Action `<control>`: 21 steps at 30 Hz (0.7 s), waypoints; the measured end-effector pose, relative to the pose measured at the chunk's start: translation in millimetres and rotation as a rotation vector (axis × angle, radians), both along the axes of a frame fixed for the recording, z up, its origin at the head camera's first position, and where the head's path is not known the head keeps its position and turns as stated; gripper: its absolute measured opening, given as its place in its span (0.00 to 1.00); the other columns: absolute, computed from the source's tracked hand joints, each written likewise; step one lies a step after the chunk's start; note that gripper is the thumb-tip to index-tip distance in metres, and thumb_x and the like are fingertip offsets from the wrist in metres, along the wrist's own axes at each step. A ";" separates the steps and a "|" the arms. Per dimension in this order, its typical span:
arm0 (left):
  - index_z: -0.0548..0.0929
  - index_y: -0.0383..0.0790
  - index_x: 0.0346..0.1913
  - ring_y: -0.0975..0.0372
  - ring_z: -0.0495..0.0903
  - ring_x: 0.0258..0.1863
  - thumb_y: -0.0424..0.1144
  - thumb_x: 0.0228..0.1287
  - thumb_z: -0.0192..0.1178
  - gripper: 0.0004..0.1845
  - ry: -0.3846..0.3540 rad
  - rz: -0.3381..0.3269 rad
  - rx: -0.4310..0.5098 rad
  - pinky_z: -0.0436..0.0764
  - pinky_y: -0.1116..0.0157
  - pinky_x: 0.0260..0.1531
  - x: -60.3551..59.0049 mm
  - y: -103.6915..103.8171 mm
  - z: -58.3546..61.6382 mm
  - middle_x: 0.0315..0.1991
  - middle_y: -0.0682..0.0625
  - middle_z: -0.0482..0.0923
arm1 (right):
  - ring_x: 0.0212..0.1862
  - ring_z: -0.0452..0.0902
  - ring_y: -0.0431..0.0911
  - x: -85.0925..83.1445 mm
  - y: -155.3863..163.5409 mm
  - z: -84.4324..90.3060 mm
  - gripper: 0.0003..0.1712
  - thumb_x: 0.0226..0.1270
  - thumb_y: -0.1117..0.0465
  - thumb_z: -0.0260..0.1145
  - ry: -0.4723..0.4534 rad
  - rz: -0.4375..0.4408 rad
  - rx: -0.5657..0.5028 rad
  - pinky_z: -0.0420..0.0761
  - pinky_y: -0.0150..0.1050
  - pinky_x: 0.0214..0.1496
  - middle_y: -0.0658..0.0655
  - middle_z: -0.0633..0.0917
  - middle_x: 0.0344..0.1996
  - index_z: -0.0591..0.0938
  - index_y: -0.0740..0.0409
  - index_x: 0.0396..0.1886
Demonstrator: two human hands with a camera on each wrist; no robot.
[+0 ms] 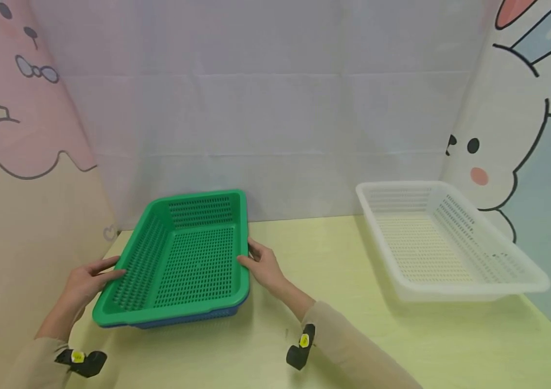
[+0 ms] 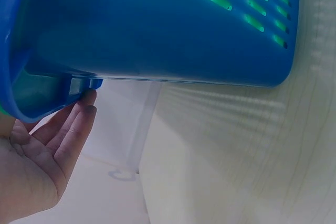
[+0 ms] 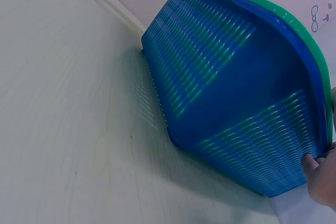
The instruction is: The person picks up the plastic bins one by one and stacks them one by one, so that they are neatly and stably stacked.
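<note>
A green plastic basket (image 1: 202, 259) with slotted walls sits nested inside a blue basket (image 2: 131, 35) of similar shape, on the left side of the table. My left hand (image 1: 85, 283) grips their left rims, thumb on top and fingers underneath. On the opposite side my right hand (image 1: 265, 267) holds the right rims, its thumb over the green edge. From above, only a strip of blue shows under the green front rim. The right wrist view shows the blue basket's slotted outer walls close over the tabletop; whether its whole base touches the table I cannot tell.
A white slotted basket (image 1: 392, 262) stands at the right of the pale yellow table (image 1: 314, 254), its front right corner near the table's edge. A pale cloth backdrop (image 1: 265, 113) rises behind. Side panels with cartoon animals border the left and right.
</note>
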State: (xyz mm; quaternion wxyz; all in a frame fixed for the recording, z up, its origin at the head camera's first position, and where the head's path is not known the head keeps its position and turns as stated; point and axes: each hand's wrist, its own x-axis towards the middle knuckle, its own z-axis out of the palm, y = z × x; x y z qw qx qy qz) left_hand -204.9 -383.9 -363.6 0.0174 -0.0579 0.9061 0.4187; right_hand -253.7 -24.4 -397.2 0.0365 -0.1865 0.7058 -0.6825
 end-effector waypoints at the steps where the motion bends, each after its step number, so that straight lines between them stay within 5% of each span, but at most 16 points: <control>1: 0.54 0.29 0.67 0.36 0.57 0.60 0.54 0.63 0.51 0.40 -0.005 0.001 0.000 0.67 0.45 0.52 0.3 0.6 1.0 0.65 0.26 0.48 | 0.66 0.56 0.55 0.9 0.8 0.6 0.33 0.63 0.66 0.57 -0.003 -0.003 -0.002 0.63 0.43 0.63 0.66 0.61 0.65 0.57 0.70 0.66; 15: 0.54 0.30 0.67 0.37 0.56 0.61 0.55 0.63 0.52 0.40 -0.001 -0.001 0.029 0.65 0.45 0.54 -0.5 13.0 4.6 0.65 0.27 0.48 | 0.65 0.58 0.53 5.9 11.9 0.0 0.34 0.64 0.63 0.59 0.000 -0.052 0.005 0.64 0.41 0.62 0.64 0.63 0.64 0.59 0.67 0.66; 21: 0.57 0.30 0.67 0.39 0.62 0.58 0.54 0.63 0.52 0.39 0.023 0.000 0.000 0.71 0.49 0.49 -1.8 17.8 3.1 0.64 0.27 0.51 | 0.65 0.57 0.56 17.6 19.5 14.8 0.33 0.63 0.65 0.59 0.015 -0.047 0.008 0.63 0.45 0.63 0.66 0.62 0.64 0.59 0.71 0.65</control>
